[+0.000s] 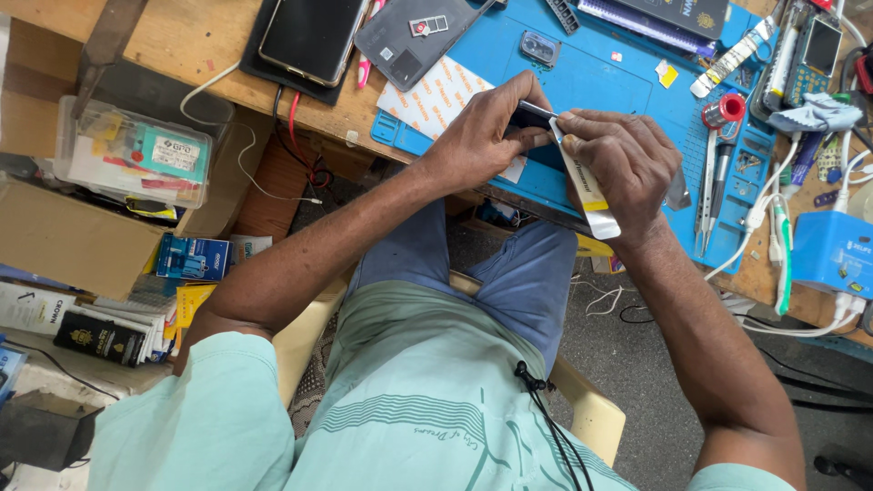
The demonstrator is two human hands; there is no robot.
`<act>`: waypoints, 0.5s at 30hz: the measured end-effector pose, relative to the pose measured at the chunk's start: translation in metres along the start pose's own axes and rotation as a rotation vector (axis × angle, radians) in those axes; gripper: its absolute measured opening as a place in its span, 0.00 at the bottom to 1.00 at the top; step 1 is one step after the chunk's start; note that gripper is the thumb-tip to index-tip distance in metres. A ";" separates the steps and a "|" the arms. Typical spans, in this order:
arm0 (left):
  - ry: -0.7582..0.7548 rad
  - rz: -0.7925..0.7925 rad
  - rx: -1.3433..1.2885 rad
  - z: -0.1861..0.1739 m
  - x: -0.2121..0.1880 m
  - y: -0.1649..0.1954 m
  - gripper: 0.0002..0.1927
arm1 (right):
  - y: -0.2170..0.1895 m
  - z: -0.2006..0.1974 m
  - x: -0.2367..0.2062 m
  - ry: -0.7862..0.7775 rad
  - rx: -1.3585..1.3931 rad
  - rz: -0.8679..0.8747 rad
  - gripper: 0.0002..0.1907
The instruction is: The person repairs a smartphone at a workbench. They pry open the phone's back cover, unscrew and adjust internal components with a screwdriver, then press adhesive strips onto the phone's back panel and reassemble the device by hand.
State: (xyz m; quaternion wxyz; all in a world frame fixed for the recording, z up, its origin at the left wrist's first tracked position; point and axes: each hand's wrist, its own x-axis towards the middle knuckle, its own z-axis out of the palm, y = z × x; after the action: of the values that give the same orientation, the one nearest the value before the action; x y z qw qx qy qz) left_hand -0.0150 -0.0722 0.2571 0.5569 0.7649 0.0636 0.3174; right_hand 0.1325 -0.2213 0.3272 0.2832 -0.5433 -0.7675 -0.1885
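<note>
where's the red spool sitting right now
In the head view the red spool sits on the blue work mat, toward its right side, just beyond the right hand and above the tweezers.

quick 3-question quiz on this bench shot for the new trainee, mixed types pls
1. True or false: the left hand grips a small dark phone over the blue mat.
2. What does the right hand hold?
A. a white and yellow card
B. a screwdriver
C. a cable
3. Fill in: the tweezers lie on the mat to the ____ of the right hand, in the person's own terms.

Key
1. True
2. A
3. right
</note>
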 end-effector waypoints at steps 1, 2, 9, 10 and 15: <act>-0.002 0.003 -0.002 0.000 0.000 0.000 0.12 | 0.000 0.000 0.002 -0.010 0.002 0.001 0.12; -0.005 0.004 -0.004 0.000 0.000 -0.001 0.12 | -0.001 0.001 0.005 -0.012 0.000 -0.005 0.12; -0.007 0.006 -0.024 -0.004 -0.001 -0.001 0.11 | -0.008 0.007 0.021 -0.031 -0.013 -0.020 0.11; 0.001 0.017 -0.023 -0.004 -0.002 0.000 0.11 | -0.010 0.008 0.024 -0.034 -0.020 -0.018 0.11; -0.005 -0.036 -0.014 -0.009 -0.001 0.005 0.13 | -0.019 0.006 0.035 -0.073 -0.023 -0.010 0.10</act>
State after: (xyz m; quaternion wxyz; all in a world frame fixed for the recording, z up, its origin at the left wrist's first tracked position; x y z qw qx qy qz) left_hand -0.0221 -0.0675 0.2622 0.5680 0.7604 0.0736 0.3060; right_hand 0.1049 -0.1987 0.3449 0.2478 -0.5490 -0.7780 -0.1787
